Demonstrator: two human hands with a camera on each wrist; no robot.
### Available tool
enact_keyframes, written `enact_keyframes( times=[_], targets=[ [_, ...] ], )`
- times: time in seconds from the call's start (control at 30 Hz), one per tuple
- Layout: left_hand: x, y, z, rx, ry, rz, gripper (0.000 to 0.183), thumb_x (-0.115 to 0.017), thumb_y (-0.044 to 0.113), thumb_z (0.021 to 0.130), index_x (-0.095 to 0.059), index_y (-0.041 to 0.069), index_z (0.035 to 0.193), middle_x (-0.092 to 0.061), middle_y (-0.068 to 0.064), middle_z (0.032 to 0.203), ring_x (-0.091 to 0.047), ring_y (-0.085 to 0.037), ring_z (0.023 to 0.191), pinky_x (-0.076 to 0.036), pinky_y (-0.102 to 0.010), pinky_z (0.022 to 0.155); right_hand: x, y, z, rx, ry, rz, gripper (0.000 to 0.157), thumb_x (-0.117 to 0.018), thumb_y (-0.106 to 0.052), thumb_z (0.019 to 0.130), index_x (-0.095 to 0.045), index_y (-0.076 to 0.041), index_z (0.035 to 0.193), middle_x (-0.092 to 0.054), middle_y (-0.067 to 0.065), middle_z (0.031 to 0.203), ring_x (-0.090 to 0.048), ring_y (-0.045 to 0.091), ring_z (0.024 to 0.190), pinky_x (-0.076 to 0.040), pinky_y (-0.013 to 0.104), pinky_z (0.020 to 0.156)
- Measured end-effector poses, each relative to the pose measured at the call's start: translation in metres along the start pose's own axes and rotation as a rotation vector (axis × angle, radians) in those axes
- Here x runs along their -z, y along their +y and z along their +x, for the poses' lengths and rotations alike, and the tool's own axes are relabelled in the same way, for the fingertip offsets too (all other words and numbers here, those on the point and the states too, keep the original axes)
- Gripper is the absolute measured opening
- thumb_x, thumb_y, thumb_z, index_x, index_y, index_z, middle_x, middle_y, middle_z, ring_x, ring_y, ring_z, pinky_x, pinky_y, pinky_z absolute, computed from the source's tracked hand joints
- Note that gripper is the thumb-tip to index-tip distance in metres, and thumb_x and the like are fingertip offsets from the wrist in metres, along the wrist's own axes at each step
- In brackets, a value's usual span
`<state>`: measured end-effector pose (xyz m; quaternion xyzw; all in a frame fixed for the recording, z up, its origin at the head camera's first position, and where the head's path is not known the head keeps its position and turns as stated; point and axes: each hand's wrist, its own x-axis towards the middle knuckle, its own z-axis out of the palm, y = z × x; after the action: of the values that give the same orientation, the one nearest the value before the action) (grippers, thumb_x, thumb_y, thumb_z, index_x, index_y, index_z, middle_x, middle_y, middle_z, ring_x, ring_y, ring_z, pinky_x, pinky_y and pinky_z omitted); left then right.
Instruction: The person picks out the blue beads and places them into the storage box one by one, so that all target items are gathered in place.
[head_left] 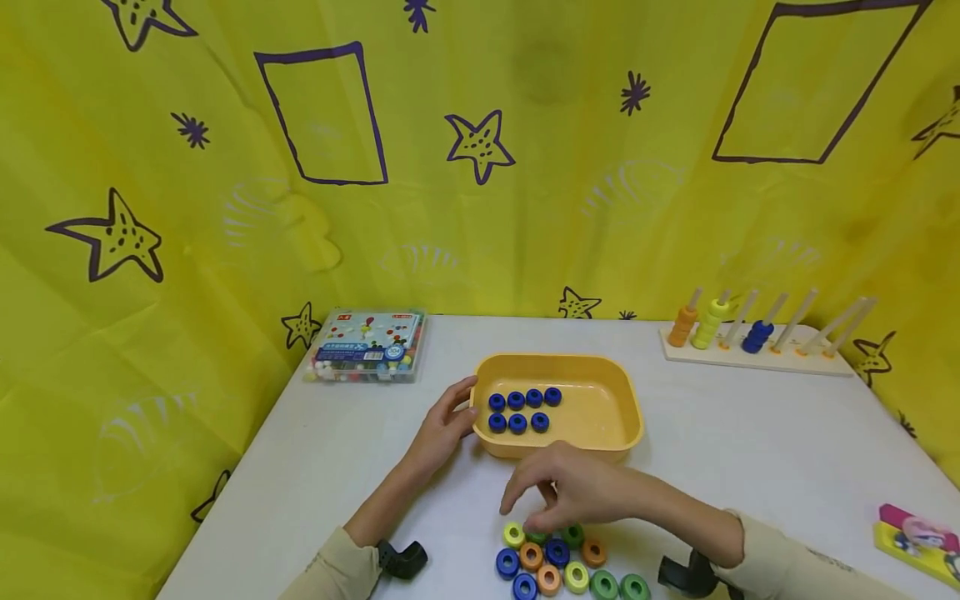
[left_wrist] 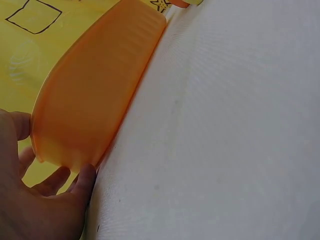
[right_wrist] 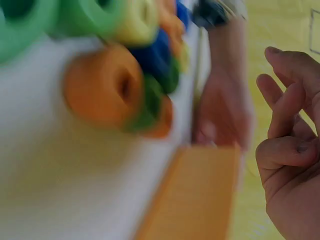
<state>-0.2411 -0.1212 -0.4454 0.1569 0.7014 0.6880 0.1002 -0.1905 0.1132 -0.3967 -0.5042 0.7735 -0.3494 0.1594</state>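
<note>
Inside the yellow plastic bin (head_left: 600,408), several blue ring beads (head_left: 516,401) lie in two rows at the left side. My left hand (head_left: 447,425) grips the bin's left end; the left wrist view shows the fingers bent against the outer wall (left_wrist: 95,90). Above a group of loose ring beads, blue, orange, green and yellow (head_left: 548,577), hovers my right hand (head_left: 573,487). Its fingers are loosely bent, thumb and forefinger apart, with nothing between them. An orange bead (right_wrist: 102,87) appears blurred in the right wrist view. The right hand hides part of the bin's front wall.
A wooden peg board (head_left: 757,357) with orange, yellow and blue beads on some pegs stands at the back right. At the back left lies a clear box of coloured pieces (head_left: 365,346). A pink and yellow item (head_left: 921,542) is near the right edge of the white table (head_left: 750,450).
</note>
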Motion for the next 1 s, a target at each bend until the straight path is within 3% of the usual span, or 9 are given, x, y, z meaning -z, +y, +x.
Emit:
enact_keyframes(
  times=[0.1,0.3,0.43,1.0],
  targets=[
    [-0.001,-0.001,0.0,-0.015,-0.002,-0.012,0.048,-0.046,0.006,0.097,-0.032,0.005,0.143,-0.031,-0.024,0.141,-0.045,-0.039,0.12,-0.047,-0.034,0.089,-0.017,0.004,0.002,0.019,-0.065,0.005,0.021,-0.069,-0.026,0.085,-0.067,-0.028,0.106,-0.062,-0.019,0.098,-0.046,-0.006,0.059,-0.044,0.015,0.05],
    [-0.002,-0.001,0.0,-0.045,0.003,-0.025,0.048,-0.045,0.003,0.096,-0.032,0.002,0.142,-0.033,-0.028,0.139,-0.045,-0.042,0.118,-0.045,-0.041,0.091,-0.037,0.016,0.005,0.068,-0.104,-0.007,0.02,-0.068,-0.023,0.085,-0.068,-0.026,0.105,-0.061,-0.023,0.1,-0.053,-0.005,0.073,-0.046,0.013,0.061],
    [-0.001,-0.001,0.0,-0.041,0.008,-0.017,0.048,-0.045,0.004,0.096,-0.033,0.002,0.142,-0.034,-0.027,0.139,-0.046,-0.041,0.118,-0.045,-0.041,0.091,-0.041,0.018,0.007,0.081,-0.137,-0.027,0.02,-0.067,-0.022,0.085,-0.068,-0.027,0.104,-0.06,-0.024,0.1,-0.054,-0.007,0.081,-0.046,0.013,0.068],
    [-0.001,-0.001,0.001,-0.017,0.016,0.005,0.048,-0.046,0.005,0.097,-0.034,0.004,0.142,-0.033,-0.025,0.14,-0.046,-0.04,0.118,-0.046,-0.037,0.091,-0.042,0.017,0.016,0.123,-0.197,-0.099,0.014,-0.069,-0.021,0.084,-0.069,-0.026,0.096,-0.059,-0.026,0.092,-0.052,-0.013,0.079,-0.044,0.008,0.07]
  ],
)
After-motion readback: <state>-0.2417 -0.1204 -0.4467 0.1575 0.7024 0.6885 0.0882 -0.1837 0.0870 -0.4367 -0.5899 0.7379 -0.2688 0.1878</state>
